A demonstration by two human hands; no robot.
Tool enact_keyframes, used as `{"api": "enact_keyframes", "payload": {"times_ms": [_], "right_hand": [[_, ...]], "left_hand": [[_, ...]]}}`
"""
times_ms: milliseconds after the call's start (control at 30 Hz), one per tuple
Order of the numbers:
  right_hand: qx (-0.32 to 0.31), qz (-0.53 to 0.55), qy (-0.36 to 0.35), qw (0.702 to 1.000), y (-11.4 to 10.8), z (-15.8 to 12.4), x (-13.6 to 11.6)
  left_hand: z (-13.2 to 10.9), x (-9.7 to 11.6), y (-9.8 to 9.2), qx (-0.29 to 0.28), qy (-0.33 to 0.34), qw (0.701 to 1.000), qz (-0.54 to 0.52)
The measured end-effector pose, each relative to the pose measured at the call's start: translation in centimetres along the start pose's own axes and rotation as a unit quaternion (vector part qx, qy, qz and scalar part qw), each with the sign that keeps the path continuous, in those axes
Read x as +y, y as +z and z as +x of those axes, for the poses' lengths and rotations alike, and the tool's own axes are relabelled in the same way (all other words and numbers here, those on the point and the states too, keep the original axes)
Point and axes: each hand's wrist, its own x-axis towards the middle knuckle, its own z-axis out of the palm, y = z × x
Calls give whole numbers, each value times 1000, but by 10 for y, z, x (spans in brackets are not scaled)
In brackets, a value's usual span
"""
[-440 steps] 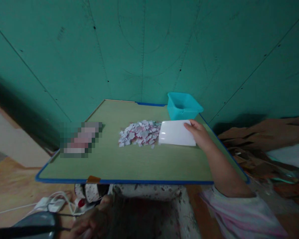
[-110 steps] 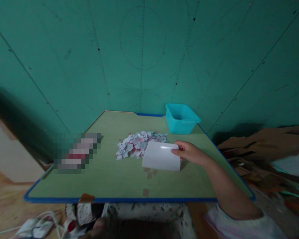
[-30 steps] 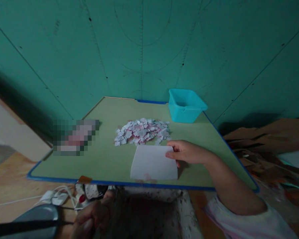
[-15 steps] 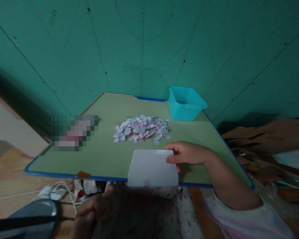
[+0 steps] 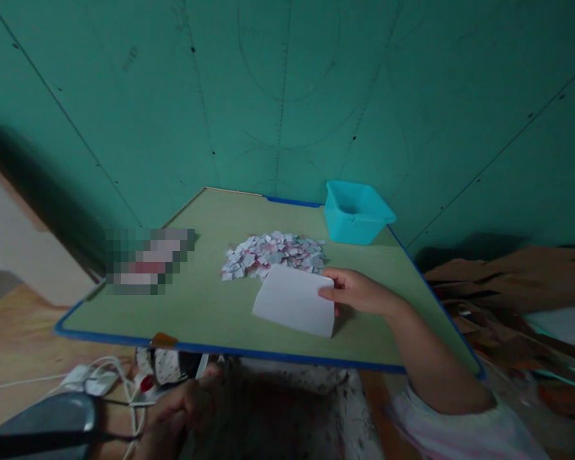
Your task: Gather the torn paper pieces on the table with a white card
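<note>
My right hand (image 5: 357,292) grips the right edge of a flexible white plastic card (image 5: 294,300) between thumb and fingers. The card lies tilted on the green board (image 5: 206,313), and its upper edge overlaps the front of a heap of small white and pink paper scraps (image 5: 273,254). My left hand (image 5: 184,406) hangs dimly below the board's front edge, fingers curled. It touches nothing on the board, and I cannot tell whether it holds anything.
A turquoise plastic tub (image 5: 357,214) stands at the board's back right corner against the teal wall (image 5: 278,96). A pixelated patch (image 5: 148,260) covers the board's left side. Patterned cloth (image 5: 165,365), a white power strip (image 5: 89,381) and cables lie below. Brown cardboard (image 5: 508,275) is heaped at right.
The card has slid back from the board's front edge, which it overhung, to the heap and now sits tilted. My right hand moved with it. The left hand stays low.
</note>
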Motion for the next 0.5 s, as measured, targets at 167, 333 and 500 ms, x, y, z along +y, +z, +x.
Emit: {"api": "enact_keyframes", "payload": {"times_ms": [167, 333, 500], "right_hand": [[-47, -15, 21, 999, 11, 2, -6], [-60, -10, 11, 998, 18, 6, -2], [-21, -33, -15, 999, 23, -2, -2]], "left_hand": [[8, -6, -6, -21, 54, 998, -16], [14, -9, -4, -64, 88, 993, -39], [17, -9, -8, -70, 112, 991, -2]]}}
